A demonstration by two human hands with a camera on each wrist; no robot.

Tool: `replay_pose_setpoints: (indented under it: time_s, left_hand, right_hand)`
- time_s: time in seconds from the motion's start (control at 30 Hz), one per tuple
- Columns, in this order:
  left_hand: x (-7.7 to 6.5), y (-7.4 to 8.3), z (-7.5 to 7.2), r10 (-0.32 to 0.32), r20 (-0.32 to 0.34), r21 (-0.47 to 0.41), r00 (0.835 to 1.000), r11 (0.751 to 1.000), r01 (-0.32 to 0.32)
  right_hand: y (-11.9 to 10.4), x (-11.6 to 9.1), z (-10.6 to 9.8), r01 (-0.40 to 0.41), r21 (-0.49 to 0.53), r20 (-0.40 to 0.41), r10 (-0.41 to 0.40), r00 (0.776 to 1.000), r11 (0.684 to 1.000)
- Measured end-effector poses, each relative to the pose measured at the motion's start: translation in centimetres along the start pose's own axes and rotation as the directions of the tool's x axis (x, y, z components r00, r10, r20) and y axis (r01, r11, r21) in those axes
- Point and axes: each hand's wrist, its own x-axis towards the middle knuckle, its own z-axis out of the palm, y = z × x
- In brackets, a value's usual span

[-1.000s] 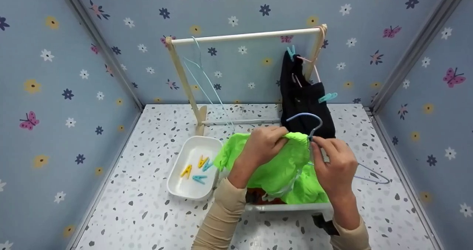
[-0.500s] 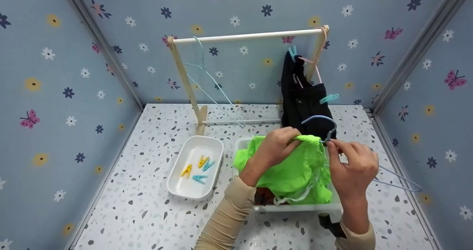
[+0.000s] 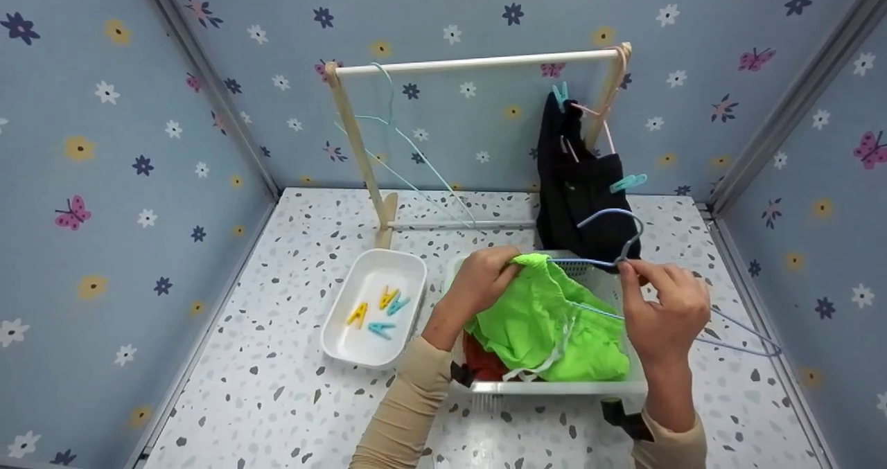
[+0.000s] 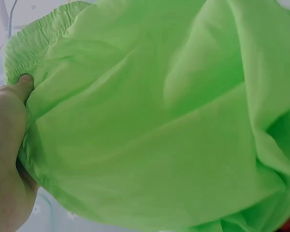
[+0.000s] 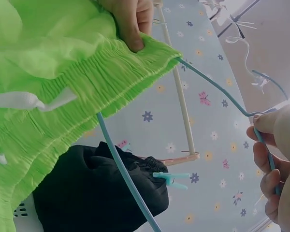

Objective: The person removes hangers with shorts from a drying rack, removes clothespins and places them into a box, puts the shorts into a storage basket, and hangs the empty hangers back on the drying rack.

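Bright green shorts (image 3: 547, 323) with a gathered waistband and white drawstring (image 5: 19, 100) droop over a white basket. My left hand (image 3: 478, 282) pinches the waistband at its upper corner, thumb pressed on the cloth in the left wrist view. With my right hand (image 3: 665, 310) I grip a blue clothes hanger (image 3: 585, 261) by its neck, just below the hook. One end of the hanger is inside the waistband, hidden by the green cloth. Its other end sticks out to the right behind my right hand.
The basket (image 3: 554, 388) also contains rust-red cloth (image 3: 481, 358). To its left, a white tray (image 3: 374, 358) contains several yellow and blue clothespins. Behind stands a rack (image 3: 478, 62) with a bare light-blue hanger (image 3: 433, 167) and a black garment (image 3: 589, 206) clipped on a pink hanger.
Both hands shifted right, then my left hand moved back left with the waistband. A longer stretch of blue hanger now shows between the cloth and my right hand. The light-blue hanger swung.
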Motion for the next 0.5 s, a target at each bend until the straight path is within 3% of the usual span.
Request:
replay_pose_setpoints:
  time_s: [0.27, 0.37, 0.5]
  left_hand:
    - [-1.2, -1.1, 0.3, -0.091, -0.019, 0.056, 0.996, 0.994, 0.092]
    - [-1.6, -1.4, 0.2, -0.149, 0.020, 0.058, 0.989, 0.987, 0.147]
    - [-2.0, -2.0, 0.2, -0.236, 0.089, 0.045, 0.968, 0.971, 0.233]
  right_hand:
    - [0.2, -0.3, 0.0, 0.001, 0.017, 0.045, -0.002, 0.999, 1.000]
    - [0.4, -0.3, -0.2, -0.009, 0.006, 0.055, 0.009, 0.998, 1.000]
    - [0.8, -0.4, -0.6, -0.024, -0.007, 0.055, 0.024, 0.998, 1.000]
